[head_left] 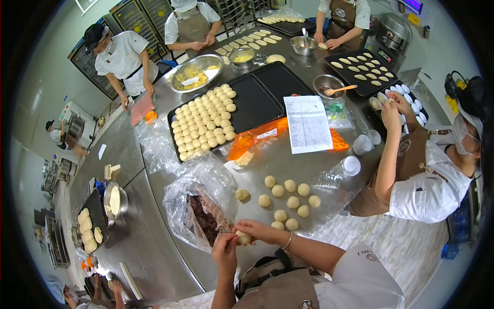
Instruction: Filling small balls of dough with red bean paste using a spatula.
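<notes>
At the table's near edge, my left hand (225, 251) and my right hand (256, 232) meet around a small pale dough ball (243, 238). The fingers of both are closed on it, and they hide part of it. Just beyond my left hand lies an open clear plastic bag (177, 198) with a dark reddish-brown filling (205, 219) inside. Several round dough balls (293, 202) sit loose on the steel table to the right of the bag. A slightly darker, rougher ball (242, 194) rests apart from them, close to the bag.
A black tray (257, 92) partly filled with dough balls stands farther back, beside an orange bag (252, 140) and a printed sheet (309, 126). Plastic cups (351, 166) lie at right. A metal bowl (196, 73) holds yellow filling. Several co-workers stand around the table; one (427, 165) works close on my right.
</notes>
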